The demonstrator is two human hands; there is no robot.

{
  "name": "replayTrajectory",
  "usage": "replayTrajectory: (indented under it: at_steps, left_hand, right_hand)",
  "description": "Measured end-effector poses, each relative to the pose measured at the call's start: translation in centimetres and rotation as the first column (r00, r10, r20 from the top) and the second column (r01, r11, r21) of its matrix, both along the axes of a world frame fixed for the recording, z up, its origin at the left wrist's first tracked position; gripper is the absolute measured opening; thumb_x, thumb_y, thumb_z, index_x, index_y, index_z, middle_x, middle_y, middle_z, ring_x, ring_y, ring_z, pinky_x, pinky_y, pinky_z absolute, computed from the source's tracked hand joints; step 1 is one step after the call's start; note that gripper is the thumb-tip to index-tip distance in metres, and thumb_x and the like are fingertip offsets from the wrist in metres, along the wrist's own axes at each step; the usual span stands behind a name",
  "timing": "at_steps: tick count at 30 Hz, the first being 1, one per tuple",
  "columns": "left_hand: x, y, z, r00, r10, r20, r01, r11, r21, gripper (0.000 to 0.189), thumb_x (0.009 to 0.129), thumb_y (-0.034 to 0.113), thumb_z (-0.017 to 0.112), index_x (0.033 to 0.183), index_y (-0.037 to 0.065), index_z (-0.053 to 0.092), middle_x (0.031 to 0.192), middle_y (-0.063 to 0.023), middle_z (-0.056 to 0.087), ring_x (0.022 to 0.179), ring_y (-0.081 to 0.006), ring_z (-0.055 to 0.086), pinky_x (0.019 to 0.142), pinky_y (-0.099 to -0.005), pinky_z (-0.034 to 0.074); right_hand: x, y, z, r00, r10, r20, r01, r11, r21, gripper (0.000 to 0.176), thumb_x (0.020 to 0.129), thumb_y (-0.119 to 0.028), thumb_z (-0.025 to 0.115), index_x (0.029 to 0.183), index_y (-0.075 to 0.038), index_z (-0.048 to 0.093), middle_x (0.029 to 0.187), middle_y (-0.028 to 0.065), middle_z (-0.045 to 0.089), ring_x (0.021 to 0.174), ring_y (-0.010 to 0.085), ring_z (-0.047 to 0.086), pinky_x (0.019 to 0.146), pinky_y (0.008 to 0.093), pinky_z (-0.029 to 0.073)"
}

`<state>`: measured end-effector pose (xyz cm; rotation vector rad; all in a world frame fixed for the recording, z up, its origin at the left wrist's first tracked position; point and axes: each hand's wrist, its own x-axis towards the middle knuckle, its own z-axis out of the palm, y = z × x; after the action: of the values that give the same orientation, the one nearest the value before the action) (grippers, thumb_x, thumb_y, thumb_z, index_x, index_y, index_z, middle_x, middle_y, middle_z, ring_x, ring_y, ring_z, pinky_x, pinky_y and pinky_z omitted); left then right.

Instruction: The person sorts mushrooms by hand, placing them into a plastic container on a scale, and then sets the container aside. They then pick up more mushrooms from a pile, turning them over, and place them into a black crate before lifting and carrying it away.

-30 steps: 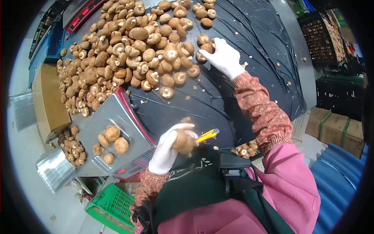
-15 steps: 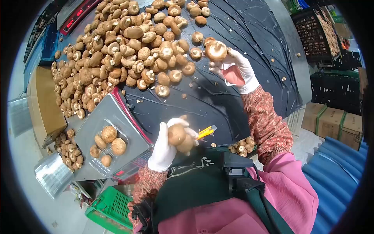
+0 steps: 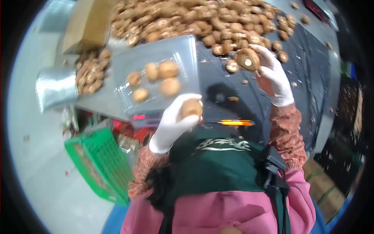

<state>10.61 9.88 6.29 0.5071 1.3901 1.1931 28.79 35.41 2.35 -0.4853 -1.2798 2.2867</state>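
Observation:
My left hand (image 3: 174, 123), in a white glove, is closed around a brown mushroom (image 3: 191, 109) beside the scale's front right corner. My gloved right hand (image 3: 274, 76) pinches a larger mushroom (image 3: 248, 59), its stem side showing, at the near edge of the mushroom pile (image 3: 183, 17). On the scale (image 3: 187, 46) lies a clear plastic tray (image 3: 124, 94) with several mushrooms, caps up. An orange and yellow cutter (image 3: 236, 122) rests on the dark sheet (image 3: 307, 74) between my hands.
Left of the scale are a cardboard box (image 3: 83, 27), a small heap of mushrooms (image 3: 91, 72) and a silvery cylinder (image 3: 57, 89). A green crate (image 3: 101, 162) stands at the lower left. A second red-lit display (image 3: 316, 11) is at the upper right.
The view has swung left, bringing the scale nearer the middle. The tray now holds one more mushroom, and my left hand has one where two showed before. The cutter now lies fully visible.

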Motion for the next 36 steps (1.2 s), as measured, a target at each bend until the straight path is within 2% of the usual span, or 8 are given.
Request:
replayTrajectory:
  at_steps: [2, 4, 8, 10, 14, 25, 31, 36]
  left_hand:
    - [-2.0, -2.3, 0.4, 0.914, 0.102, -0.393, -0.104, 0.994, 0.016, 0.048, 0.082, 0.007, 0.071, 0.128, 0.000, 0.058, 0.114, -0.0106, 0.062, 0.105, -0.0195, 0.061, 0.094, -0.0308, 0.048]
    - [-4.2, -4.2, 1.2, 0.756, 0.178, -0.630, -0.178, 0.982, 0.064, 0.056, 0.079, 0.005, 0.074, 0.131, -0.001, 0.057, 0.122, -0.0123, 0.063, 0.113, -0.0222, 0.058, 0.103, -0.0348, 0.043]
    - [-7.1, -7.4, 0.0, 0.697, 0.512, -0.501, -0.528, 0.840, 0.125, 0.049, 0.086, 0.006, 0.073, 0.130, 0.001, 0.052, 0.109, -0.0080, 0.063, 0.098, -0.0141, 0.060, 0.088, -0.0290, 0.051]
    - [-8.1, -8.0, 0.1, 0.707, 0.540, -0.456, -0.579, 0.813, 0.065, 0.037, 0.090, 0.009, 0.071, 0.123, 0.002, 0.053, 0.103, -0.0053, 0.063, 0.084, -0.0086, 0.060, 0.071, -0.0226, 0.051]
    - [-10.7, -8.3, -2.2, 0.668, 0.476, -0.571, -0.530, 0.844, 0.083, 0.030, 0.093, 0.015, 0.069, 0.118, 0.000, 0.061, 0.100, -0.0052, 0.065, 0.088, -0.0117, 0.061, 0.078, -0.0271, 0.051]
    - [-15.3, -7.7, -2.7, 0.675, 0.117, -0.729, -0.301, 0.945, -0.128, 0.040, 0.092, 0.028, 0.070, 0.118, -0.001, 0.065, 0.099, -0.0068, 0.070, 0.086, -0.0148, 0.063, 0.079, -0.0293, 0.050]
    - [-15.3, -8.6, -1.8, 0.241, -0.126, -0.962, -0.333, 0.921, -0.204, 0.045, 0.087, 0.029, 0.073, 0.121, 0.002, 0.063, 0.105, -0.0138, 0.068, 0.091, -0.0235, 0.065, 0.084, -0.0334, 0.051]
    - [-15.4, -9.3, -3.5, 0.174, 0.150, -0.973, -0.383, 0.921, 0.074, 0.048, 0.084, 0.018, 0.075, 0.125, 0.001, 0.057, 0.115, -0.0122, 0.061, 0.101, -0.0219, 0.060, 0.091, -0.0348, 0.049]
  right_hand:
    - [-3.3, -1.9, 1.4, 0.980, 0.118, 0.159, -0.144, 0.976, 0.163, 0.057, 0.085, -0.015, 0.073, 0.137, 0.000, 0.053, 0.129, 0.0113, 0.061, 0.120, 0.0206, 0.059, 0.103, 0.0334, 0.047]
    - [-6.6, -4.3, 2.0, 0.958, 0.146, 0.247, -0.224, 0.919, 0.324, 0.054, 0.085, -0.015, 0.072, 0.135, 0.000, 0.054, 0.126, 0.0101, 0.062, 0.116, 0.0197, 0.061, 0.101, 0.0337, 0.049]
    - [-12.2, -8.8, 2.4, 0.965, 0.082, 0.248, -0.243, 0.629, 0.738, 0.041, 0.084, -0.010, 0.069, 0.123, -0.003, 0.059, 0.112, 0.0129, 0.066, 0.105, 0.0263, 0.065, 0.093, 0.0370, 0.052]
    - [-15.0, -11.1, 2.0, 0.985, 0.012, 0.173, -0.165, 0.370, 0.914, 0.033, 0.082, -0.009, 0.068, 0.114, -0.004, 0.061, 0.104, 0.0141, 0.066, 0.100, 0.0341, 0.064, 0.088, 0.0409, 0.053]
    - [-17.6, -12.4, -0.5, 0.994, 0.052, 0.092, -0.077, -0.237, 0.968, 0.024, 0.076, -0.011, 0.072, 0.098, -0.009, 0.065, 0.105, 0.0086, 0.065, 0.099, 0.0313, 0.063, 0.091, 0.0423, 0.049]
    - [-11.1, -8.5, 0.7, 0.937, -0.212, 0.276, -0.239, 0.181, 0.954, 0.029, 0.086, -0.009, 0.067, 0.115, -0.008, 0.066, 0.121, 0.0113, 0.065, 0.113, 0.0305, 0.061, 0.099, 0.0407, 0.048]
    - [-7.9, -8.1, 0.2, 0.882, -0.283, 0.376, -0.221, 0.455, 0.863, 0.028, 0.090, -0.005, 0.065, 0.118, -0.006, 0.066, 0.120, 0.0108, 0.066, 0.115, 0.0246, 0.062, 0.100, 0.0354, 0.047]
    - [-6.2, -7.0, -0.7, 0.856, -0.345, 0.385, -0.204, 0.458, 0.865, 0.028, 0.090, -0.002, 0.064, 0.118, -0.006, 0.066, 0.118, 0.0108, 0.067, 0.113, 0.0231, 0.063, 0.098, 0.0337, 0.048]
